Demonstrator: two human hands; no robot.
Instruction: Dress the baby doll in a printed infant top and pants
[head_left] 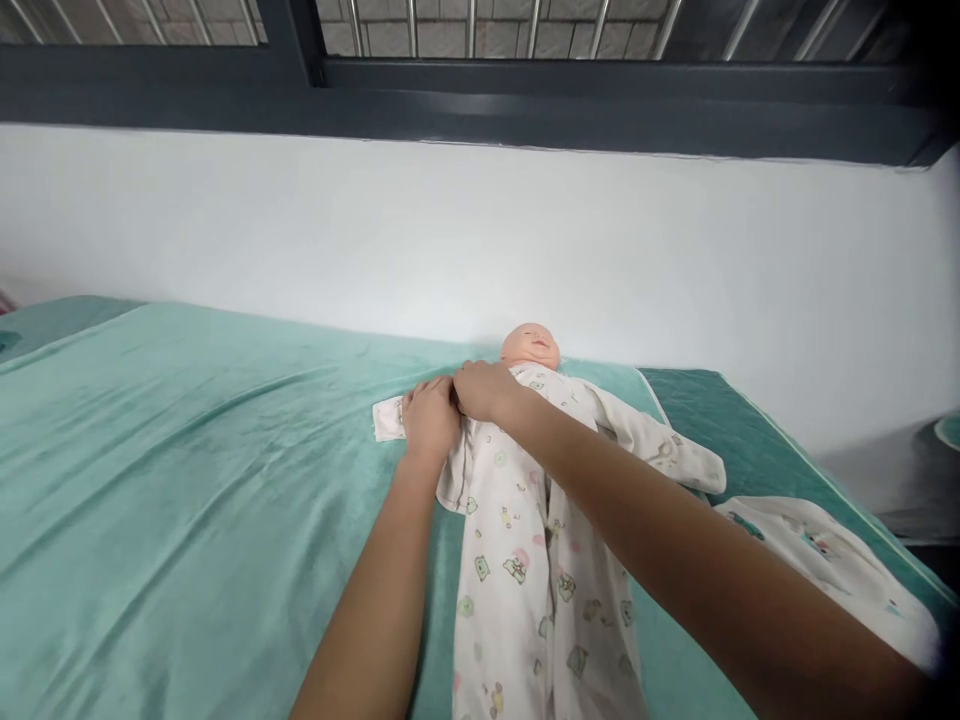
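While left grip (pixel 431 415) and right grip (pixel 484 390) clamp a sleeve (pixel 388 419), green cloth (pixel 225 500) meets white wall (pixel 375 230).

Bare-handed and bare-armed, as far as the view reaches.
Bare over left hand (pixel 431 415) and right hand (pixel 482 388) alike, bare along left forearm (pixel 379 580) and right forearm (pixel 637 505); smooth in outline, narrow at the wrists (pixel 421 462), broadening toward the view's lower edge. Gently rounded over the knuckles; too small to make out at the nails.
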